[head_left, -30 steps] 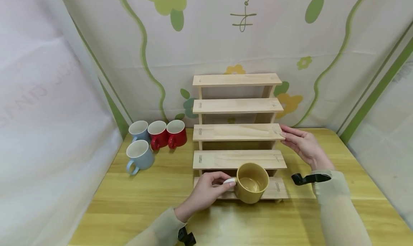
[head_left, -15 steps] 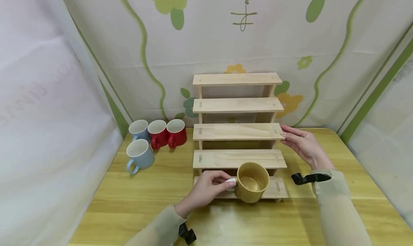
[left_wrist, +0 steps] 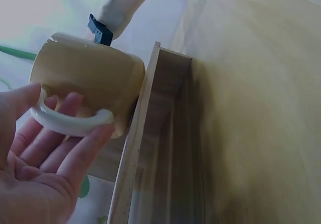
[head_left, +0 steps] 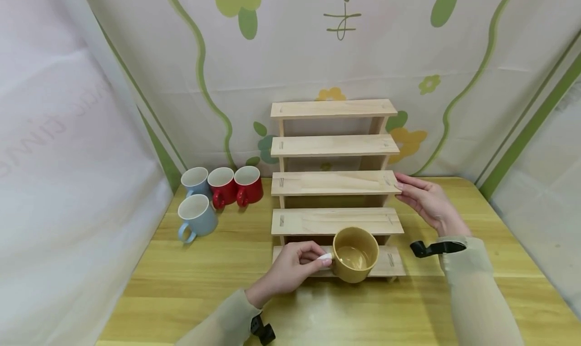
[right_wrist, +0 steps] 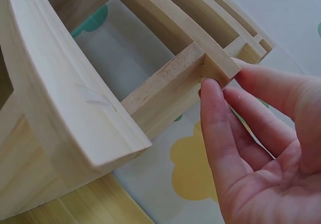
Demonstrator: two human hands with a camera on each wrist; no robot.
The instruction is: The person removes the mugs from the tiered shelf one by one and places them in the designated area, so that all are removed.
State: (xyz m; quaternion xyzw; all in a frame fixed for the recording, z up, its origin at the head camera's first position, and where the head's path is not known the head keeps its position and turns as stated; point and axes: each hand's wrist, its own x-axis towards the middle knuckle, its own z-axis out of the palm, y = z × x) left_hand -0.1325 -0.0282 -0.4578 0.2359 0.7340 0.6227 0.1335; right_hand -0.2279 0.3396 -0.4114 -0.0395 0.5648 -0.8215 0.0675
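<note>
A yellow mug (head_left: 353, 270) with a white handle (left_wrist: 70, 121) is upright at the lowest board of a wooden stepped shelf (head_left: 336, 183). My left hand (head_left: 290, 268) holds it by the handle, fingers curled through the loop and thumb on top. In the left wrist view the base of the mug is right at the board. My right hand (head_left: 424, 202) pinches the right end of the middle board between thumb and fingers. In the right wrist view, the fingertips (right_wrist: 213, 91) meet at that board's corner, beside its upright support.
Two red mugs (head_left: 248, 190) and two light blue mugs (head_left: 199, 217) stand together on the wooden table (head_left: 218, 285), left of the shelf. Behind the shelf hangs a white cloth (head_left: 290, 58) with flower prints, and similar cloths close off both sides.
</note>
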